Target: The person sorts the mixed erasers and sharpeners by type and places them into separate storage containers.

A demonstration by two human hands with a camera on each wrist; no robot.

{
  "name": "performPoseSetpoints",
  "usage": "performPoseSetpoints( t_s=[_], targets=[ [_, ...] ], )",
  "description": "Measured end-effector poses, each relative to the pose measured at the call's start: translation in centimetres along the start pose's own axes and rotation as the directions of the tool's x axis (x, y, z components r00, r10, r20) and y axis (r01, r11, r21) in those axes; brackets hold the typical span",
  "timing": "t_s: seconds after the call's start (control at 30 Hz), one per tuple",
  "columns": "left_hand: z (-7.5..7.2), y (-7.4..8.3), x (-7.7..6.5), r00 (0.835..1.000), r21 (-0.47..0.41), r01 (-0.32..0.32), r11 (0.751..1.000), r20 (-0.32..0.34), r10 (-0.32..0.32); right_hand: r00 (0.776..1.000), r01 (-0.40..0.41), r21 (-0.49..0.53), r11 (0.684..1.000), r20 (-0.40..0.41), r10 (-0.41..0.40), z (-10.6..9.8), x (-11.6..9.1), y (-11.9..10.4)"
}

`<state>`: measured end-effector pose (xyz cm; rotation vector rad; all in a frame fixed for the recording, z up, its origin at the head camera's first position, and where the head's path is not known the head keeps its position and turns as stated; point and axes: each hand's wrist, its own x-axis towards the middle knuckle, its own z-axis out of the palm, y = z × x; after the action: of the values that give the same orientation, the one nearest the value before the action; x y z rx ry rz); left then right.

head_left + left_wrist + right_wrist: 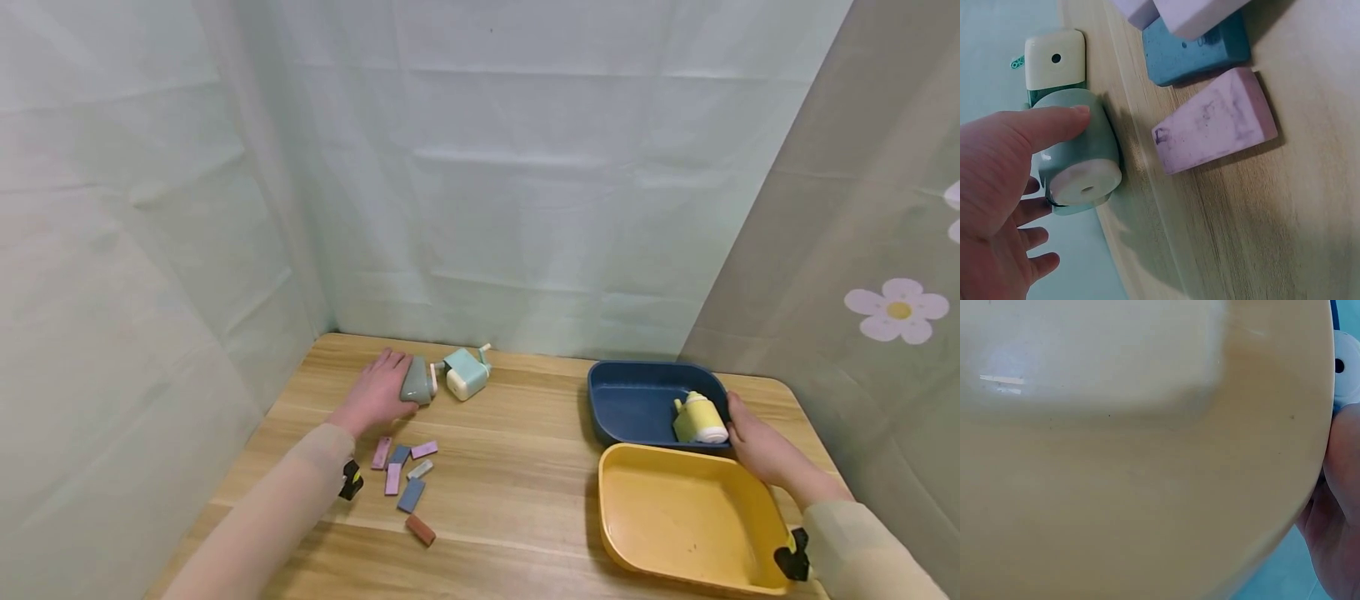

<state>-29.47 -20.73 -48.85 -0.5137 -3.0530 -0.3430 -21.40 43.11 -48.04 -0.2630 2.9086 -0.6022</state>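
Arrangement on a wood-grained table (517,500), the tabletop read as a clock face with 12 at the far edge. At 10 o'clock, the left hand (380,390) grips a glossy, rounded grey-green sharpener (416,383), its thumb laid across the body and its fingers curved around the other side; the pale, disc-like end bears a small hole. Just beside it, toward 2 o'clock, stands a boxy light-blue sharpener (467,372) with a cream face and crank. At 9 o'clock lie seven small blocks (393,479), some visibly mottled. At 3 o'clock, the right hand (761,446) touches the side of a smooth, round-cornered blue tray (626,429); how its partly hidden fingers close cannot be told. The tray holds a yellow sharpener (697,417) at its own 4 o'clock. Nearer lies a shiny yellow tray (675,517).
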Motion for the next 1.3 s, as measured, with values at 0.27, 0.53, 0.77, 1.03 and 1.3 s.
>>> performPoseSetpoints(
  t_s=[0.27,0.53,0.77,1.03,1.3],
  targets=[
    [0.5,-0.1,0.5,1.0,0.024,-0.005,1.0,0.007,0.004,1.0,-0.001,0.0,1.0,0.0,0.001,-0.1,0.1,0.1],
    [0.5,0.2,0.8,1.0,0.019,0.001,1.0,0.01,-0.001,1.0,0.0,0.007,1.0,-0.001,0.0,0.1,0.1,0.2],
    [0.6,0.1,1.1,1.0,0.026,0.007,1.0,0.018,-0.008,1.0,0.004,-0.001,1.0,-0.013,-0.004,0.2,0.0,0.1],
    [0.7,0.3,1.4,0.999,0.028,0.029,0.999,0.022,-0.03,1.0,0.003,0.002,1.0,-0.013,-0.003,0.2,-0.1,-0.1],
    [0.5,0.0,1.3,1.0,0.032,0.019,0.999,0.01,-0.02,0.999,0.019,-0.004,1.0,-0.026,-0.019,0.6,0.3,-0.1]
  ],
)
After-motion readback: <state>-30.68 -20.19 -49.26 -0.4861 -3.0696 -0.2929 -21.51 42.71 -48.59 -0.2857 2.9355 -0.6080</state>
